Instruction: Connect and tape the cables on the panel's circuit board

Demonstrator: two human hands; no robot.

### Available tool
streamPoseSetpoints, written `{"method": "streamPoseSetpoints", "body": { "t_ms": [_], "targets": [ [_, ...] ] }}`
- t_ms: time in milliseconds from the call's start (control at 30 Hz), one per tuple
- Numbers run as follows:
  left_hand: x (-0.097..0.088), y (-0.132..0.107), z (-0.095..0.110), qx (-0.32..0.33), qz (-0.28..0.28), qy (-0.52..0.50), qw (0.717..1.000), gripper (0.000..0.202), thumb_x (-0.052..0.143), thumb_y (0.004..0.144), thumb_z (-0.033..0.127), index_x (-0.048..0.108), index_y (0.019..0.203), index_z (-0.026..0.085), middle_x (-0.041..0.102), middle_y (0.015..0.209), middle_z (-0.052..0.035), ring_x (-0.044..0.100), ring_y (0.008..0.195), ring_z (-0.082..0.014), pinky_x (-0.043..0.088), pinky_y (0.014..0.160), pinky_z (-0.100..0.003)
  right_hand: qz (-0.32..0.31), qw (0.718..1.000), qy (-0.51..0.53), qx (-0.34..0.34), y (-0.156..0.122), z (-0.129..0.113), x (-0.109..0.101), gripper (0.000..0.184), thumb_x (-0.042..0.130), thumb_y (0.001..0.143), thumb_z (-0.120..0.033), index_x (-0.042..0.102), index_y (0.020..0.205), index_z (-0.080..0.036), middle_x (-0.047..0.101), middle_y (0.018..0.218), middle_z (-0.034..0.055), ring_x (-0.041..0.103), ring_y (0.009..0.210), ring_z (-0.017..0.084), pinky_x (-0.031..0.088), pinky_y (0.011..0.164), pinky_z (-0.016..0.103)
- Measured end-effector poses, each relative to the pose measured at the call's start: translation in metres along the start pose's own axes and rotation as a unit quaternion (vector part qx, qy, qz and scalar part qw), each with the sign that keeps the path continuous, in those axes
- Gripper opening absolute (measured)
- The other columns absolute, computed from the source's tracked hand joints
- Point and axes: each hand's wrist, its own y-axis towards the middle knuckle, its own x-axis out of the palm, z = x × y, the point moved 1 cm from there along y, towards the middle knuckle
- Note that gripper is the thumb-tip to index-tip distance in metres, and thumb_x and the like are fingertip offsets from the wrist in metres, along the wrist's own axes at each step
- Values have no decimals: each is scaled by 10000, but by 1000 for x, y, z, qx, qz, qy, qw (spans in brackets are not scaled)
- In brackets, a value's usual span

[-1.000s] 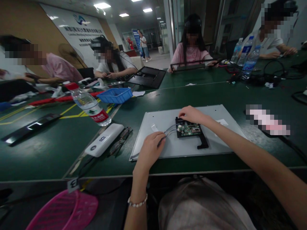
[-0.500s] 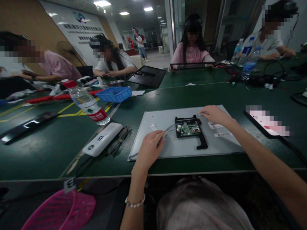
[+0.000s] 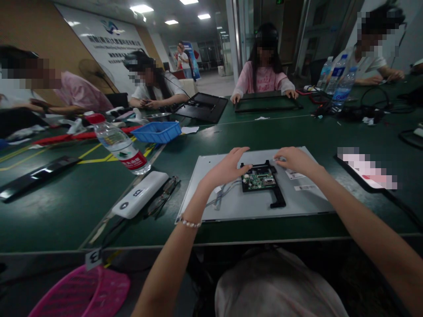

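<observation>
One circuit board (image 3: 259,179) sits in a black bracket (image 3: 278,197) on the grey panel (image 3: 238,212). Left hand (image 3: 226,169), at its ten o'clock: spread open. Right hand (image 3: 295,160), two o'clock: fingers curled, grip indeterminable. Steady the bracket by its edges; avoid pressing the board.

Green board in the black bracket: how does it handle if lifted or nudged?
Probably fragile: components sit exposed on the green board. The black bracket looks fairly stiff, though its thin projecting arm might flex or snag. The slim, bent cables at the board's left look floppy and would likely trail or tug.
</observation>
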Motion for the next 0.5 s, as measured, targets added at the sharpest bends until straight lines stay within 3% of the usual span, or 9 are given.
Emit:
{"method": "streamPoseSetpoints", "body": {
  "t_ms": [100, 200, 333, 500],
  "targets": [
    [12, 14, -23, -19, -74, -42, 996, 665, 487, 883, 447, 272, 1435, 146, 351, 1477, -132, 377, 1343, -239, 350, 1072, -341, 10, 999, -30, -1, 1, -1, 2, 243, 517, 886, -251, 722, 984, -164, 707, 1039, 107, 646, 949, 236, 479, 839, 338],
    [19, 12, -37, -14, -115, -77, 990, 828, 525, 840, 541, 188, 1466, 116, 255, 1523, -163, 299, 1387, -266, 292, 1114, -367, 18, 999, -51, -3, 2, -1, 4, 239, 507, 897, -228, 727, 966, -164, 716, 1012, 96, 651, 937, 232, 485, 822, 337],
    [21, 0, -43, 4, -163, -106, 981, 1005, 586, 763, 633, 87, 1495, 159, 125, 1568, -140, 166, 1435, -285, 176, 1168, -403, 29, 998, -49, 2, 2, 2, 6, 233, 515, 894, -222, 729, 969, -168, 721, 991, 88, 655, 919, 225, 493, 805, 339],
    [21, -4, -45, -3, -201, -126, 971, 1140, 670, 678, 633, 28, 1504, 183, 82, 1577, -121, 134, 1440, -308, 158, 1175, -420, 58, 998, -31, 17, 3, 1, 4, 229, 512, 898, -242, 726, 956, -182, 717, 1013, 78, 651, 928, 224, 486, 808, 336]
  ]
}}
